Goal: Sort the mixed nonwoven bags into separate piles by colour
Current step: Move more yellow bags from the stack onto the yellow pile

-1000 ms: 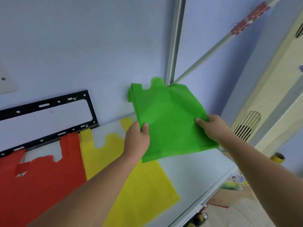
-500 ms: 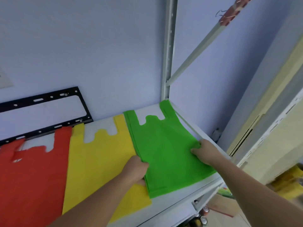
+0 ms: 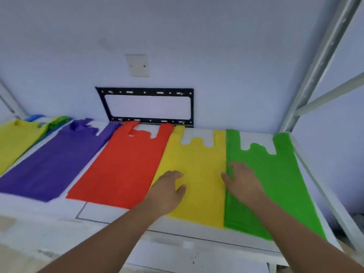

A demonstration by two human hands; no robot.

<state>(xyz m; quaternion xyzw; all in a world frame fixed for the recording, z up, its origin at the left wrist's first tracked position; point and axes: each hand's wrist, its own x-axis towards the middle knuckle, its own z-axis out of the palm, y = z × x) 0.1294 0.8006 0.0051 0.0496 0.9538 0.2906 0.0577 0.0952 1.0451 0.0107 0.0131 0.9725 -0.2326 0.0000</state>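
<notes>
Lying flat on the white shelf surface point(image 3: 110, 213), five flat nonwoven vest-style bags run side by side with their cut-out handles toward the pale blue wall point(image 3: 177, 36). Both hands are empty and grasp nothing. The left hand point(image 3: 167, 192) spreads open, palm down, over the lower left part of the yellow nonwoven bag point(image 3: 199, 170); whether it presses the fabric or floats just above cannot be told. The right hand point(image 3: 244, 182) is likewise open, its fingers point(image 3: 234, 166) over the left edge of the bright green nonwoven bag point(image 3: 275, 184), its thumb reaching across the seam where green and yellow touch. Just left of the left hand lies the red nonwoven bag point(image 3: 122, 166), touching the yellow one's edge. Farther left is the purple nonwoven bag point(image 3: 53, 164), then a mixed heap topped by a yellow-green bag point(image 3: 13, 142). Beyond both hands, a black metal bracket frame point(image 3: 147, 91) is fixed to the wall, a white blank switch plate point(image 3: 137, 65) above it. A grey metal upright point(image 3: 319, 62) rises to the right of the right hand.
</notes>
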